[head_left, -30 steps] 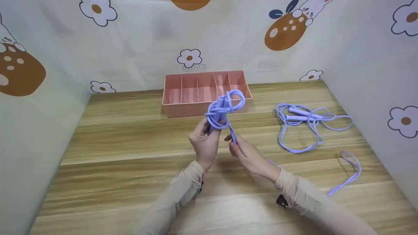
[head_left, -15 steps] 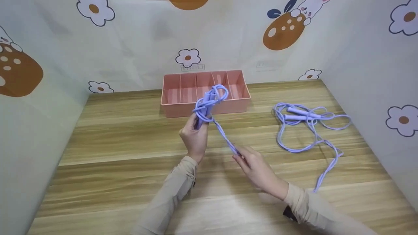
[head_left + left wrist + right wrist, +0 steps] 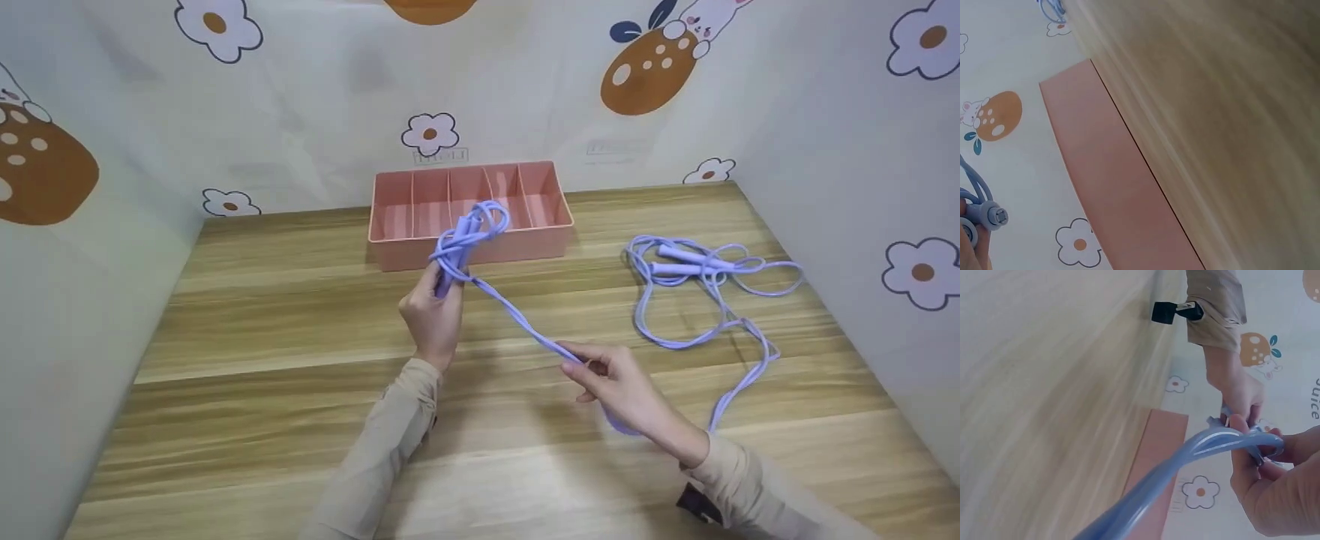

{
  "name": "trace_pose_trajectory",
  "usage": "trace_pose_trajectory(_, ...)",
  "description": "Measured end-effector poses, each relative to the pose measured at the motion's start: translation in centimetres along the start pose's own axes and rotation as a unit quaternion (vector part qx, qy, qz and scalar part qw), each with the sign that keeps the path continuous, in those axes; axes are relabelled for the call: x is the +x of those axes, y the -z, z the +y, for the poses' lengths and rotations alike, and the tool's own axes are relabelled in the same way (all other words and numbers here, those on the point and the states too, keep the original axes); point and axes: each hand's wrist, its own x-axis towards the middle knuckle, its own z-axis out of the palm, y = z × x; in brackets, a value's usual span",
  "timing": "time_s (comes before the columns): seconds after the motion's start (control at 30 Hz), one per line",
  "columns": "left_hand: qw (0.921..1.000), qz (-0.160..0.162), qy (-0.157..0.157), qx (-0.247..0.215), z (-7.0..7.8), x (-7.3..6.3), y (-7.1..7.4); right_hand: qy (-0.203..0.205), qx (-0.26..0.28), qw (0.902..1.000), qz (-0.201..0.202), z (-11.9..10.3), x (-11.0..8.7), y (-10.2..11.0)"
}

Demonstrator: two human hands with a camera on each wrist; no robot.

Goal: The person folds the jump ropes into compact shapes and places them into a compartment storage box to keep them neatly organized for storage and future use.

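Printed wall sheeting (image 3: 337,90) is standing behind a wood-grain table (image 3: 262,322), where a pink divided box (image 3: 521,244) is sitting near the back and a second lilac rope (image 3: 679,269) is lying tangled toward the right, its tail disappearing behind the right sleeve (image 3: 742,480). Raised before the box, the lilac rope bundle (image 3: 455,251) is covering part of the front rim. Below it, the left hand (image 3: 435,319), pointing upward, is gripping the bundle's handles; the right hand (image 3: 626,382), lower and angled inward, is pinching its doubled cord (image 3: 517,315) between thumb and fingers.
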Motion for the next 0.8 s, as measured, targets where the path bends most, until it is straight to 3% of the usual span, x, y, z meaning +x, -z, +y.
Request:
trace_pose_trajectory(0.1,0.9991,-0.029,-0.019,0.025,-0.1,0.0,0.2,0.025,-0.083,0.9961,0.017,-0.5,-0.4,0.5)
trace_pose_trajectory(0.17,0.9963,-0.060,-0.037,0.049,-0.1,0.0,0.4,0.068,-0.155,0.9849,0.038,-0.8,-0.6,0.8)
trace_pose_trajectory(0.23,0.9907,-0.095,-0.059,0.077,0.0,-0.1,0.6,0.133,-0.238,0.9600,0.065,-1.2,-0.7,1.2)
trace_pose_trajectory(0.33,0.9778,-0.148,-0.097,0.112,0.3,-0.2,0.8,0.230,-0.324,0.9125,0.099,-1.8,-0.4,2.0)
trace_pose_trajectory(0.4,0.9669,-0.176,-0.131,0.130,0.5,-0.4,0.8,0.273,-0.357,0.8864,0.109,-2.2,-0.1,2.5)
trace_pose_trajectory(0.63,0.9225,-0.256,-0.244,0.153,1.1,-1.0,0.7,0.370,-0.420,0.8275,0.041,-3.4,1.6,4.6)
trace_pose_trajectory(0.8,0.8759,-0.336,-0.320,0.132,1.5,-1.5,0.9,0.432,-0.448,0.7821,0.026,-3.6,3.1,5.9)
